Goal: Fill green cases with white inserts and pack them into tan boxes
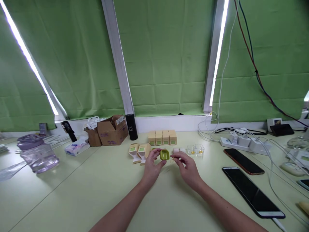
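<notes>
At the middle of the frame, a small green cup [164,155] is held by the left hand [153,161], its rim taken between the thumb below and the fingers above. The hollow side is turned toward the viewer, probably so that the inside can be seen, and the grip is kept to the edge — apparently to leave the opening unblocked. Just beside it, the right hand [187,165] is narrowed to a pinch, and a thin pale piece [172,160] seems to be held at its fingertips; its exact shape is too small to be told. Both hands are brought close together, presumably so that the two objects can be handled side by side.

Behind the left hand, two opened kraft boxes [133,148] are laid with their flaps spread. Above the cup in the frame, four kraft boxes [162,138] are lined up touching, perhaps to be kept tidy and out of the hands' way. Just beyond the right hand, small white pieces [178,150] and clear containers [195,149] with yellow bits inside are set in a row — within easy reach, it would seem.
</notes>
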A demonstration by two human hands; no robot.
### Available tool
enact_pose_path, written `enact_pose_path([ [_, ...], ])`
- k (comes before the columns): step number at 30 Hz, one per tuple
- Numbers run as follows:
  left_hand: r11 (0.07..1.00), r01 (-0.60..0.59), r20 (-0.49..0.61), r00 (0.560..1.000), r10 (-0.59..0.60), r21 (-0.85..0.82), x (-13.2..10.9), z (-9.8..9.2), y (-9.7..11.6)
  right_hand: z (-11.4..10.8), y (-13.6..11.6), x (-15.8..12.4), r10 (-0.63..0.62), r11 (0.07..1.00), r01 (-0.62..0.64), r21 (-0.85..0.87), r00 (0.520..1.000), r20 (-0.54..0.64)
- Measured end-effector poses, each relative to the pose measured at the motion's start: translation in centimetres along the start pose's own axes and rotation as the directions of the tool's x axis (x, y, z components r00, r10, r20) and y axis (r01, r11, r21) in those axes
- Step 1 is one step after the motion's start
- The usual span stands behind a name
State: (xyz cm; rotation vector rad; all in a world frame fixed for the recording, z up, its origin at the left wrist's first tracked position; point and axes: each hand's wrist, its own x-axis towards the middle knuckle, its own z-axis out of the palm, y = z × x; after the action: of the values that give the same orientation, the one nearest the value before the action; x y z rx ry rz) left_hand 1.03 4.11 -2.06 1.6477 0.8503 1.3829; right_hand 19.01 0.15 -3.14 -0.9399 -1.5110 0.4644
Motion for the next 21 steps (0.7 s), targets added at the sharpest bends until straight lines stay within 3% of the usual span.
enact_pose_path([
  [5,1.000,0.027,0.029,0.999,-0.027,-0.004,-0.24,0.27,0.34,-0.17,0.34,0.65,0.358,0.900,-0.332,0.283,0.933,-0.041],
  [9,0.999,0.052,0.022,0.998,-0.052,0.000,-0.36,0.44,0.41,-0.43,0.27,0.92,0.510,0.778,-0.445,0.444,0.859,-0.033],
  [13,0.998,0.062,0.016,0.998,-0.062,0.006,-0.40,0.49,0.31,-0.76,0.26,1.01,0.606,0.695,-0.515,0.502,0.795,-0.023],
  [16,0.998,0.058,0.017,0.998,-0.058,0.002,-0.40,0.48,0.20,-0.92,0.20,1.08,0.598,0.695,-0.504,0.513,0.801,-0.023],
  [21,0.997,0.070,0.020,0.997,-0.070,-0.012,-0.34,0.45,-0.03,-0.77,-0.23,1.12,0.507,0.749,-0.429,0.506,0.862,-0.020],
])
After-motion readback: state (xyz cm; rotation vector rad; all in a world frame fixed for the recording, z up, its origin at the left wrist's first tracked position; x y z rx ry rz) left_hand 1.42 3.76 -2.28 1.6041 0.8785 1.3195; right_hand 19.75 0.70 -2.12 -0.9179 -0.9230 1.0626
